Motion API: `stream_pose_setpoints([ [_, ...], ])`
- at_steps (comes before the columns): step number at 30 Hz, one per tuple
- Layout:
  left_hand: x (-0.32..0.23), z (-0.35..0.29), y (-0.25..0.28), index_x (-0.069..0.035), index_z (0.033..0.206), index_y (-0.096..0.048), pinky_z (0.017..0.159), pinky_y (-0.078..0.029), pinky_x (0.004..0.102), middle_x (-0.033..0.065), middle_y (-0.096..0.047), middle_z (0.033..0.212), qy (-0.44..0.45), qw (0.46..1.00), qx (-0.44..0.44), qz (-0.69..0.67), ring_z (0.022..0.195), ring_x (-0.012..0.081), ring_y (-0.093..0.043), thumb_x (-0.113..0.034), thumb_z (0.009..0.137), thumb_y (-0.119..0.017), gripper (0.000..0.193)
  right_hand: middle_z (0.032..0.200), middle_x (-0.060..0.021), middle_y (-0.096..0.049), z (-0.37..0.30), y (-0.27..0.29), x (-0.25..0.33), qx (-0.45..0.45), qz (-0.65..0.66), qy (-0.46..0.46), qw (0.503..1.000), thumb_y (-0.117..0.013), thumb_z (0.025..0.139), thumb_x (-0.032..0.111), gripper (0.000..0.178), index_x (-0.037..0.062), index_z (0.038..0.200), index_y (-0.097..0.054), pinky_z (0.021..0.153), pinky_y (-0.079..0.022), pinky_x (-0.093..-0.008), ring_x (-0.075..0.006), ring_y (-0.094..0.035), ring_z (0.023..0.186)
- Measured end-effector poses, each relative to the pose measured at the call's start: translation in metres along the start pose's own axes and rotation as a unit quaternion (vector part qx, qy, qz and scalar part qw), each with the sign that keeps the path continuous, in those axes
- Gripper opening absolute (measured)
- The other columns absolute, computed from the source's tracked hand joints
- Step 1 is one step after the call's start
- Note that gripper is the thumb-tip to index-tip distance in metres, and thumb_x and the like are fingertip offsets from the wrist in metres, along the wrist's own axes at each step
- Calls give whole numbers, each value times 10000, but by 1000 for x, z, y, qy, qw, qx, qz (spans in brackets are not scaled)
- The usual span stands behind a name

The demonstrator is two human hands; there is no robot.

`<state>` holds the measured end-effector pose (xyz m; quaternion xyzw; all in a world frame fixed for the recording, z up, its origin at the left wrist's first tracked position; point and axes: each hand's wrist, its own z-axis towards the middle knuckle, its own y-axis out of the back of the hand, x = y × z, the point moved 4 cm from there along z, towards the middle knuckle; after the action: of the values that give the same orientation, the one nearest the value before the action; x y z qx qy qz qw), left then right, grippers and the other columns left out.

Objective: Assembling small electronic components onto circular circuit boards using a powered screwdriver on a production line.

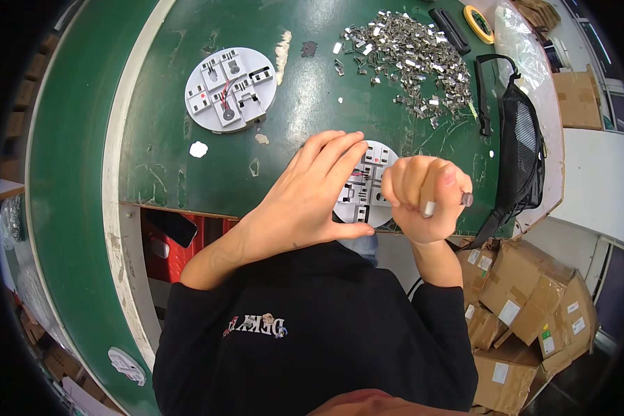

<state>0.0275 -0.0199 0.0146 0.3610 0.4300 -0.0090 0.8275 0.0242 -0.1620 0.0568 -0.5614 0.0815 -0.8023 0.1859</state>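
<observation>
A round white plastic disc with raised blocks, slots and metal contacts lies at the table's front edge, partly covered by my hands. My left hand rests at its left rim, with fingers stretched along the far side and the thumb at the near side. Above the disc's right part, my right hand is closed in a fist around a slim tool. Only a rounded end and a pale bit of it show, so its kind is hidden. A second, similar white disc with red and dark wires lies at the far left.
Small metal clips lie in a heap at the far right, near a black bar and a yellow tape roll. A black mesh bag lines the right edge. Cardboard boxes stand below right; a phone lies below left.
</observation>
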Motion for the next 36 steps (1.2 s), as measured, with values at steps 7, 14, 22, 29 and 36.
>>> stream_pose_setpoints([
  [7,2,-1,0,74,1353,-448,1066,-398,437,208,-448,1414,1,1000,1,-2,1254,353,-434,-343,644,-868,924,498,0,-377,-5,-8,-9,-17,-107,47,993,-415,1040,207,482,125,567,-380,422,-284,-242,-91,-253,454],
  [14,0,-3,0,58,1421,-409,1084,-381,444,194,-419,1467,16,1000,-4,3,1296,349,-418,-369,622,-877,1019,545,-15,-371,4,3,1,-40,-31,13,999,-427,1029,194,409,117,629,-386,424,-295,-242,-103,-287,482],
  [22,-2,-1,-3,79,1413,-392,1047,-381,440,238,-419,1428,-14,998,2,53,1267,363,-415,-387,586,-890,1072,610,-30,-393,3,-6,0,-126,-17,26,991,-425,1014,164,326,115,692,-402,431,-325,-248,-114,-332,523],
  [29,-2,-1,-4,84,1419,-381,1048,-379,442,236,-421,1425,-12,999,8,51,1265,363,-417,-374,589,-891,1076,618,-27,-395,2,-5,-4,-124,-56,53,989,-428,1015,174,323,119,698,-403,432,-336,-250,-118,-347,536],
  [36,-8,-9,16,89,1427,-360,1056,-386,450,235,-431,1422,30,999,17,35,1244,366,-431,-297,618,-881,1037,624,-13,-384,5,1,7,-89,45,84,991,-424,1015,205,328,129,696,-401,438,-325,-247,-109,-338,543],
])
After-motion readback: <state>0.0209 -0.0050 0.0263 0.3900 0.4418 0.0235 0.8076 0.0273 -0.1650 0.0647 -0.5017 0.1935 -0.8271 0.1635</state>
